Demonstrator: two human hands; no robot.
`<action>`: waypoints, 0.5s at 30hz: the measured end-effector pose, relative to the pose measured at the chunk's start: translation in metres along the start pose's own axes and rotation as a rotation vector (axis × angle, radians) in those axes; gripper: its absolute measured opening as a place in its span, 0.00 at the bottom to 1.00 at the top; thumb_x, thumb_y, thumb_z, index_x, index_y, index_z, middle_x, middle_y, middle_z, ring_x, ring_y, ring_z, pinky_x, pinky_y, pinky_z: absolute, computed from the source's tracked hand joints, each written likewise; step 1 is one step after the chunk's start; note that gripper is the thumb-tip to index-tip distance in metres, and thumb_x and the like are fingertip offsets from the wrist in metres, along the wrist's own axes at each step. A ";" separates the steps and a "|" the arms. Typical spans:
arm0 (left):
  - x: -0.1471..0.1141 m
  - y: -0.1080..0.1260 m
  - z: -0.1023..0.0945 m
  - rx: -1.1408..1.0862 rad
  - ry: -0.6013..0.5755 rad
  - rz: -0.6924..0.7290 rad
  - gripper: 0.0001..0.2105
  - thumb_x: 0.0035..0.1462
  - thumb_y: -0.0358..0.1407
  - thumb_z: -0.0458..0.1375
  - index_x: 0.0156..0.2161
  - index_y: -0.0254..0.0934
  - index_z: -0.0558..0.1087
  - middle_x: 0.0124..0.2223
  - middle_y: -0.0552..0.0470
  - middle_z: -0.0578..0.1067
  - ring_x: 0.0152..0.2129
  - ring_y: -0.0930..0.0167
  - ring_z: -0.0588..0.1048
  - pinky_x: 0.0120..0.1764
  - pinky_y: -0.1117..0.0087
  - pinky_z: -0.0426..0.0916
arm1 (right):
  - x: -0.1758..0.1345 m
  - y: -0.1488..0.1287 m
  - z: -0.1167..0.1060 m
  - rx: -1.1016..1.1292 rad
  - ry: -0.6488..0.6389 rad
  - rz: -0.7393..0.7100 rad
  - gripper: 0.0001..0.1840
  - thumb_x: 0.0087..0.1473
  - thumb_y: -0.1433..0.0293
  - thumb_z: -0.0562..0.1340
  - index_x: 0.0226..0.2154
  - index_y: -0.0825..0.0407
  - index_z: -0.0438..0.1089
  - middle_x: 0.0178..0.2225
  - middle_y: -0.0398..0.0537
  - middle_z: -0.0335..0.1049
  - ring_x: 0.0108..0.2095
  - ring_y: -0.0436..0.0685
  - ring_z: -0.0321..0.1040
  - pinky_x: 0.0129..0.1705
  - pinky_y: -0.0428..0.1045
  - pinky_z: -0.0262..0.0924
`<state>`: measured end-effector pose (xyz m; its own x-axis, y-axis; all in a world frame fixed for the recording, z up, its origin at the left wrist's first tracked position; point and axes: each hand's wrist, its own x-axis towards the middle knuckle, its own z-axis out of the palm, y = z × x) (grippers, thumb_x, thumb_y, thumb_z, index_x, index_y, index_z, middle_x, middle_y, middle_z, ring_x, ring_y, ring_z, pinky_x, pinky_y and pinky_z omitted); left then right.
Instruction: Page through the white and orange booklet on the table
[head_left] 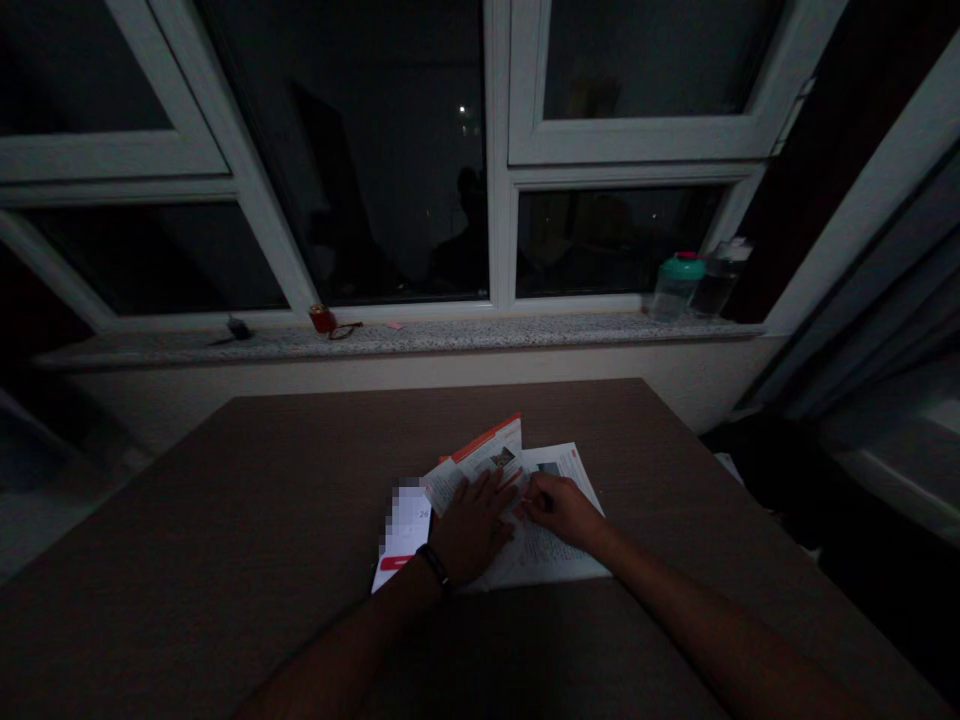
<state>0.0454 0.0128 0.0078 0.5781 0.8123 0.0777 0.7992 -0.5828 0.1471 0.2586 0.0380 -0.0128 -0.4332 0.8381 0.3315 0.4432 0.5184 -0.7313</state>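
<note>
An open booklet (559, 550) with printed text, small pictures and orange edging lies on the table. One of its pages (480, 455) sits askew, slanting up to the left. My left hand (472, 525), with a dark band on the wrist, rests flat on that page with fingers spread. Close beside it, my right hand (559, 508) is closed in a pinch at the page's inner edge, near the middle of the booklet. The fingertips are dim and partly hidden. A lit phone (405, 530) with a white screen and a red bar lies left of the booklet, partly behind my left wrist.
The brown table (300, 480) ends before a wall with a speckled windowsill (450, 335). On the sill stand a small red jar (322, 319), a teal-lidded bottle (677, 285) and a clear bottle (720, 280). Dark windows rise behind. A curtain (862, 270) hangs at right.
</note>
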 end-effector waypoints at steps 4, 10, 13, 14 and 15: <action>0.000 0.002 -0.003 0.019 -0.011 -0.019 0.25 0.64 0.38 0.53 0.65 0.44 0.57 0.70 0.46 0.52 0.66 0.58 0.51 0.62 0.46 0.49 | 0.000 0.002 0.001 0.020 -0.038 -0.037 0.07 0.51 0.74 0.63 0.26 0.51 0.64 0.24 0.39 0.63 0.25 0.49 0.60 0.27 0.43 0.53; 0.000 0.000 0.000 0.015 0.014 -0.011 0.24 0.64 0.39 0.53 0.64 0.43 0.58 0.69 0.45 0.54 0.65 0.58 0.53 0.62 0.47 0.50 | -0.004 -0.002 -0.001 0.105 -0.235 -0.130 0.06 0.48 0.74 0.65 0.26 0.51 0.66 0.28 0.41 0.67 0.26 0.49 0.63 0.28 0.44 0.56; 0.000 -0.001 0.002 0.024 0.035 -0.017 0.25 0.63 0.40 0.54 0.64 0.44 0.58 0.68 0.44 0.56 0.64 0.58 0.54 0.62 0.48 0.50 | -0.003 -0.003 0.000 0.066 -0.110 -0.042 0.06 0.51 0.73 0.63 0.27 0.51 0.65 0.26 0.40 0.67 0.25 0.50 0.62 0.27 0.44 0.55; 0.000 -0.001 0.002 0.024 0.037 -0.017 0.26 0.63 0.40 0.55 0.64 0.44 0.57 0.67 0.44 0.57 0.64 0.58 0.54 0.62 0.48 0.50 | -0.002 -0.003 0.001 0.050 -0.060 -0.008 0.06 0.51 0.72 0.63 0.27 0.51 0.64 0.25 0.39 0.65 0.25 0.50 0.61 0.27 0.44 0.54; 0.000 -0.001 0.001 0.022 0.040 -0.016 0.26 0.63 0.40 0.55 0.65 0.45 0.56 0.67 0.44 0.57 0.64 0.58 0.55 0.62 0.48 0.50 | -0.002 -0.003 0.001 0.038 -0.020 0.016 0.07 0.52 0.71 0.63 0.26 0.51 0.64 0.23 0.39 0.64 0.24 0.49 0.61 0.26 0.44 0.53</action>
<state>0.0445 0.0133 0.0066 0.5587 0.8214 0.1146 0.8120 -0.5699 0.1265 0.2573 0.0347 -0.0116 -0.4423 0.8423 0.3080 0.4199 0.4980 -0.7587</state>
